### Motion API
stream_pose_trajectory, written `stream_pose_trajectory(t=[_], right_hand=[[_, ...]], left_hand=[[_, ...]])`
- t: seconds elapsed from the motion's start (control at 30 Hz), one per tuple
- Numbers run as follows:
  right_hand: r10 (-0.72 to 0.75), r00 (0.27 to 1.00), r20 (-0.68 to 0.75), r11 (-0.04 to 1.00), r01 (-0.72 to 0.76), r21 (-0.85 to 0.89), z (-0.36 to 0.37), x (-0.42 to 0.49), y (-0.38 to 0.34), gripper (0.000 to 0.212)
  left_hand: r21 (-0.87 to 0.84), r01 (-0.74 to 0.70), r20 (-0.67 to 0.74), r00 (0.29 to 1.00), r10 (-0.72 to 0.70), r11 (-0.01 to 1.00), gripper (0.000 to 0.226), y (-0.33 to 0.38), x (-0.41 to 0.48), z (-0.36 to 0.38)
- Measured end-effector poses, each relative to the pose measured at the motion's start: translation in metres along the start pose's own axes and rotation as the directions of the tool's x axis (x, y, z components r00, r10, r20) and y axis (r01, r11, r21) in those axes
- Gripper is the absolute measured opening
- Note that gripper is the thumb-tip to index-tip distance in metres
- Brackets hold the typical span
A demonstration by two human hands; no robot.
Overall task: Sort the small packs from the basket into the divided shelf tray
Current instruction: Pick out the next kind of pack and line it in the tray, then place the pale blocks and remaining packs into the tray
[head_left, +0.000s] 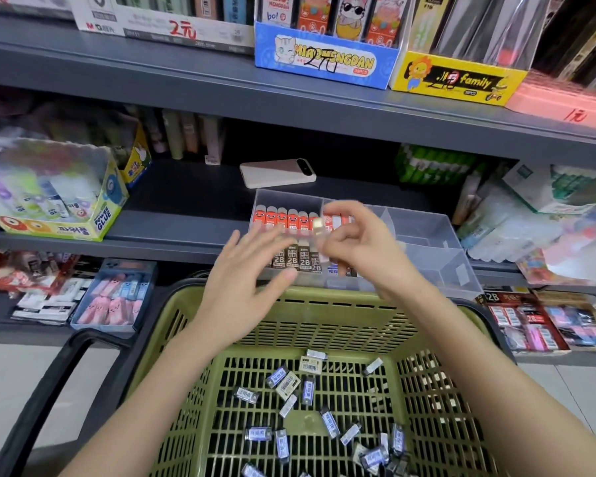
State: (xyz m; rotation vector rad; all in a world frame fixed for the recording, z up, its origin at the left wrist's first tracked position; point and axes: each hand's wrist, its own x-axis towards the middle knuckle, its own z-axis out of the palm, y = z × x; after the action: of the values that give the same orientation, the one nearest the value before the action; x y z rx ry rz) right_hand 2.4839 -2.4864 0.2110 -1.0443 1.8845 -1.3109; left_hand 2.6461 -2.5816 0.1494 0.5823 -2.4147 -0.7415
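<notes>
Many packs (289, 383): scattered flat over the floor of the basket (324, 325), mostly blue-labelled, a few pale; sorting judged far from done.
Right hand (355, 242): raised over the left half of the tray (437, 235), thumb and fingertips pinching one pack (318, 226); blurred, so the exact grip stays unclear.
Left hand (252, 280): spread, fingers straight, holding nothing; hovers just before the tray's front wall, above the basket's far rim.
Tray: clear and divided, at the front of the shelf (172, 197), just behind the basket; orange packs (283, 218) upright in the back-left cell, 2B packs (298, 258) upright in the front-left cell, red-and-white ones in the next back cell; right cells hard to read through the clear walls.
Step in hand: probably setting the pinched pack into its matching cell.
Risk, wrong cell: held pack's label unreadable through the blur; easily slotted beside the orange row by mistake.
Risk, drop: only a light fingertip pinch; a slip could send the pack back into the basket or down the gap between tray and basket.
Risk, toppling: rows stand upright and close together; a brush from either hand could tip several at once.
Risk, shove: tray sits near the shelf's front edge; a push from the spread hand could slide it back toward the phone (277, 172), which lies flat just behind.
</notes>
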Motion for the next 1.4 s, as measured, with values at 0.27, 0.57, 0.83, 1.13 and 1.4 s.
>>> stream_pose_trajectory(t=[0.27, 0.57, 0.83, 1.13, 1.4], right_hand=[[-0.049, 0.980, -0.194, 0.904, -0.039, -0.425, 0.012, 0.036, 0.020, 0.024], [-0.085, 0.990, -0.110, 0.766, -0.005, -0.642, 0.016, 0.030, 0.025, 0.030], [-0.287, 0.950, 0.126, 0.382, 0.234, -0.894, 0.007, 0.025, 0.033, 0.043], [-0.465, 0.885, 0.010, 0.719, 0.385, -0.579, -0.008, -0.046, 0.045, 0.015], [0.661, 0.635, 0.400, 0.529, -0.015, -0.849, -0.020, -0.125, 0.149, 0.034]], left_hand=[[0.403, -0.222, 0.145, 0.973, 0.178, 0.888, 0.045, -0.010, 0.008, 0.020], [0.293, -0.163, 0.056, 0.987, 0.153, 0.942, 0.038, -0.015, 0.004, 0.014], [0.265, -0.148, 0.047, 0.989, 0.141, 0.953, 0.033, -0.015, 0.005, 0.017], [0.272, -0.178, -0.019, 0.982, 0.190, 0.946, 0.034, -0.006, -0.012, 0.014], [0.179, -0.253, -0.038, 0.964, 0.264, 0.951, 0.022, 0.020, -0.061, 0.033]])
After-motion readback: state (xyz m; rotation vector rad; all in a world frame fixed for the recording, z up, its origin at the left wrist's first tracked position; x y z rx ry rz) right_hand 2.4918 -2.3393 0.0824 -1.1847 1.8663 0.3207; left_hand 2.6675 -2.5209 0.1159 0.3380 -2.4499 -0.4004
